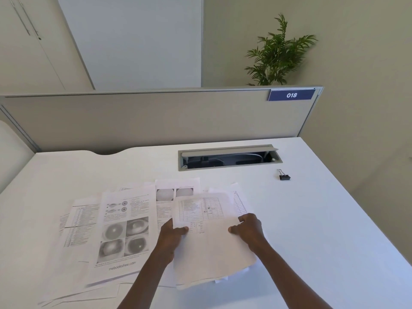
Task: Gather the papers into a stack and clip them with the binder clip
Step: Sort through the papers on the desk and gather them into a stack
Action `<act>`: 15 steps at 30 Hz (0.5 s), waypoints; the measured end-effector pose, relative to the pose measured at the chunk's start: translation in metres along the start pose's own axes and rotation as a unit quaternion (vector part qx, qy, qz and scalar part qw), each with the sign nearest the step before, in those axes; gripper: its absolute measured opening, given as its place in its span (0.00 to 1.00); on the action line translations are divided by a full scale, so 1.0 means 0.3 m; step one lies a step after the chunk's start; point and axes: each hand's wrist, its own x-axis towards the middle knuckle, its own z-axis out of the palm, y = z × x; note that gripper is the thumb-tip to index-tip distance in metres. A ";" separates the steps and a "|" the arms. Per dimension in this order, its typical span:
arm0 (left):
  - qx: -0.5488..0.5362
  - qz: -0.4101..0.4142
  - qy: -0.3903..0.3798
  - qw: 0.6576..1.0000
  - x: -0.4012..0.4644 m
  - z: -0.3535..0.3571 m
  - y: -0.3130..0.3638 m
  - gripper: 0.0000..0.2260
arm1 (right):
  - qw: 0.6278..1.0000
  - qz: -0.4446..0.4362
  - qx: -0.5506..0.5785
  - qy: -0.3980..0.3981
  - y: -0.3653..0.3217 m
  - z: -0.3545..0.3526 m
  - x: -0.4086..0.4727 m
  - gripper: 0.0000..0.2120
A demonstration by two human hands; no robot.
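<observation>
Holding the partial stack (pixel 207 237) by its side edges, left hand (pixel 172 238) and right hand (pixel 249 229) both pinching. I note loose sheets (pixel 116 224) fanned leftward; binder clip (pixel 284 176) far right, nearer my right hand.

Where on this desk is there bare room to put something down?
Bare desk lies right of the right hand, below the binder clip, and between the papers and the cable tray. The left half is crowded with sheets.
</observation>
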 end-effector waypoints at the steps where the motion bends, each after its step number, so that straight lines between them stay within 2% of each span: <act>1: -0.016 -0.005 -0.002 1.000 0.003 -0.003 -0.001 0.15 | 1.000 -0.005 0.001 -0.002 0.006 0.003 0.003 0.21; 5: -0.140 -0.026 -0.084 0.986 -0.011 -0.026 0.015 0.12 | 0.995 -0.053 0.074 -0.048 0.004 -0.014 0.009 0.15; 7: -0.157 -0.020 -0.104 0.982 -0.010 -0.035 0.009 0.13 | 0.992 -0.077 0.087 -0.055 0.008 -0.020 0.013 0.12; 10: -0.098 -0.013 -0.069 0.993 0.012 -0.024 -0.013 0.14 | 0.991 -0.116 0.052 -0.032 0.007 -0.015 0.014 0.07; 13: -0.052 0.005 -0.020 0.998 0.022 0.000 -0.016 0.14 | 0.990 -0.117 0.065 -0.035 0.001 -0.002 0.022 0.03; 15: -0.051 0.015 0.000 0.999 0.023 0.002 -0.004 0.13 | 0.992 -0.097 0.083 -0.017 0.006 0.005 0.037 0.05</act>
